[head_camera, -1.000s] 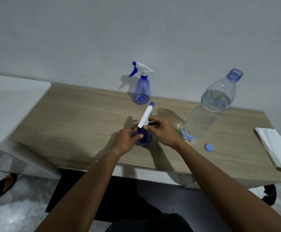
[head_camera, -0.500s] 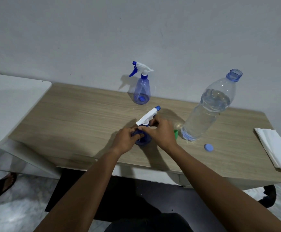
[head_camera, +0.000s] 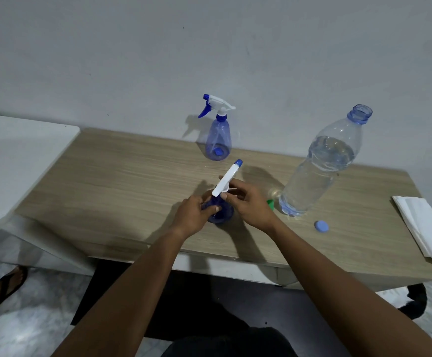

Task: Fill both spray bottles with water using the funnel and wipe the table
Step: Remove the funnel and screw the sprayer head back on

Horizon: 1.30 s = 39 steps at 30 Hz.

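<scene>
Wooden table [head_camera: 122,181] against a grey wall: left hand [head_camera: 194,215] wraps the near spray bottle [head_camera: 221,215], right hand [head_camera: 248,202] pinches its white spray head [head_camera: 226,180]. Behind stands a 2nd, empty spray bottle [head_camera: 218,140]; the uncapped water bottle [head_camera: 320,171] is about two-thirds full.

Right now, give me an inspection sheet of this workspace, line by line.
Surface: wooden table, a few wet specks between the spray bottles.
Job's things: near spray bottle upright at the front, its white spray head on top; far spray bottle upright by the wall, head on; water bottle uncapped, over half full; green funnel mostly hidden behind the right hand; folded white cloth at the right edge.
Clutter: blue cap lying loose.
Hands: left hand grips the near bottle's body; right hand pinches at its collar.
Cables: nothing seen.
Surroundings: grey wall, white counter at left, sandalled foot on the floor.
</scene>
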Tool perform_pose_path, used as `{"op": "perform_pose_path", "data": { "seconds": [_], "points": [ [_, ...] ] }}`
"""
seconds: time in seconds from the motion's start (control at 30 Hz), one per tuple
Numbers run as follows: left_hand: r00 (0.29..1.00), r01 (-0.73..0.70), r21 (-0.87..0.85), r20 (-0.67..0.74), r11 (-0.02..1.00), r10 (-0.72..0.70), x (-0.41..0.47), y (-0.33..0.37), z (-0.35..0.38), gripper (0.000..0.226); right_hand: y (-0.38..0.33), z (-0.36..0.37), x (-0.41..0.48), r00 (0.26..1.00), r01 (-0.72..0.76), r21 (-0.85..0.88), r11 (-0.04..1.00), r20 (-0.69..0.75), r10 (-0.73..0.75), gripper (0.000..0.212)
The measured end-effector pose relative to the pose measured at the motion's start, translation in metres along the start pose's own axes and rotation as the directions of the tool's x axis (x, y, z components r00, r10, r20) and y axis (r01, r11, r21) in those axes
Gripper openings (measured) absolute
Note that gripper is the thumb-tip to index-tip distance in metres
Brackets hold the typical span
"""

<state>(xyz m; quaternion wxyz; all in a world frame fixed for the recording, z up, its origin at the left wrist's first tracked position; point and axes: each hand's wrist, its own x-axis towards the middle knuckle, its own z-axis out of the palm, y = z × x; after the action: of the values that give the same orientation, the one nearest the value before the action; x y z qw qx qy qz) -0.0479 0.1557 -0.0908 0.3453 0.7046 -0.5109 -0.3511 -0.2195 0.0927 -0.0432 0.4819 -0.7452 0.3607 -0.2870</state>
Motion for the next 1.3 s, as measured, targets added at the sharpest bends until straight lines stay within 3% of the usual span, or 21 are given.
{"op": "perform_pose_path", "data": {
  "seconds": [0.23, 0.47, 0.77, 0.9, 1.13, 1.3],
  "points": [
    [0.999, -0.035, -0.006, 0.021, 0.999, 0.035, -0.002, 0.003, -0.001, 0.028, 0.002, 0.004, 0.007, 0.992, -0.106, 0.018, 0.994, -0.063, 0.107, 0.018],
    [1.0, -0.009, -0.003, -0.006, 1.0, 0.009, -0.001, 0.002, -0.001, 0.021, -0.002, 0.009, 0.013, 0.979, -0.184, -0.006, 0.983, -0.091, 0.182, 0.036],
    [0.999, 0.014, 0.111, -0.032, 0.994, -0.01, -0.004, 0.007, -0.002, 0.016, -0.004, -0.002, 0.008, 0.987, -0.156, -0.132, 0.979, -0.06, 0.149, 0.055],
    [1.0, 0.005, 0.003, 0.016, 1.0, -0.005, -0.003, 0.005, -0.001, 0.025, -0.002, -0.012, -0.001, 0.985, -0.151, -0.045, 0.988, -0.097, 0.146, 0.043],
    [1.0, 0.026, 0.026, -0.001, 0.999, -0.026, -0.001, 0.002, -0.001, 0.029, -0.001, -0.016, 0.005, 0.989, -0.121, 0.032, 0.992, 0.09, 0.118, 0.032],
    [1.0, 0.012, -0.032, 0.023, 0.999, -0.012, -0.003, 0.003, -0.002, 0.03, -0.002, -0.011, 0.007, 0.988, -0.137, 0.051, 0.989, 0.072, 0.133, 0.023]
  ]
}}
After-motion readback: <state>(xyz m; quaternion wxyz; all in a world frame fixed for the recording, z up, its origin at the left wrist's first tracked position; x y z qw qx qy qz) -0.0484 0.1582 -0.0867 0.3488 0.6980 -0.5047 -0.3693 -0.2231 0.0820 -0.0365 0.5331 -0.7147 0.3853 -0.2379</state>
